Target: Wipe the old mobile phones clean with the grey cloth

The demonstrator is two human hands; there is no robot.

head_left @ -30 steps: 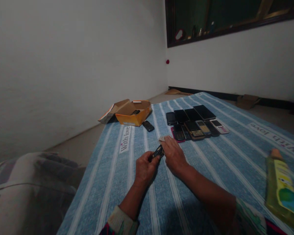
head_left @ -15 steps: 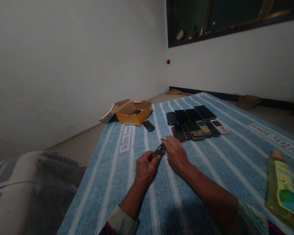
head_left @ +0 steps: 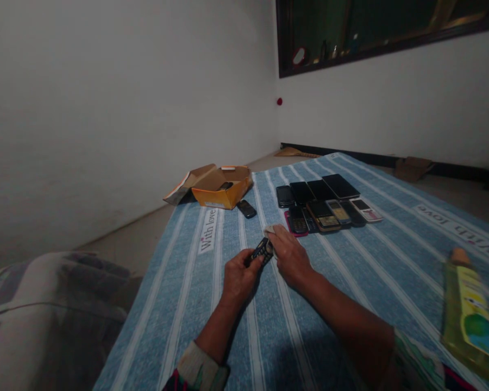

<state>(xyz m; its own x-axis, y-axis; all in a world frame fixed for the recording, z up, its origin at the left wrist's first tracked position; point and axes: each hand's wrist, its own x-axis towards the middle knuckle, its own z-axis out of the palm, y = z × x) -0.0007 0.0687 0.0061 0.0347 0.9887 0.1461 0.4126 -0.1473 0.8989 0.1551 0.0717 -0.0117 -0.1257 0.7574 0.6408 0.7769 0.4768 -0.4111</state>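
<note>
My left hand point(head_left: 237, 278) is closed around a small dark keypad phone point(head_left: 262, 251), holding it just above the blue striped cloth point(head_left: 350, 271). My right hand point(head_left: 290, 257) is closed on a pale scrap of cloth point(head_left: 269, 229) and presses it against the phone's far end. Beyond my hands several phones point(head_left: 324, 202) lie in two neat rows on the striped cloth.
An open orange cardboard box point(head_left: 222, 187) with a dark phone inside sits at the cloth's far left corner, and a black phone point(head_left: 246, 209) lies beside it. A yellow-green bottle point(head_left: 470, 315) lies at the right. A folded grey bundle point(head_left: 52, 320) is at my left. White walls stand close behind.
Both hands stay together on the small phone. They shift only slightly, with the right hand's cloth rubbing at the phone's end.
</note>
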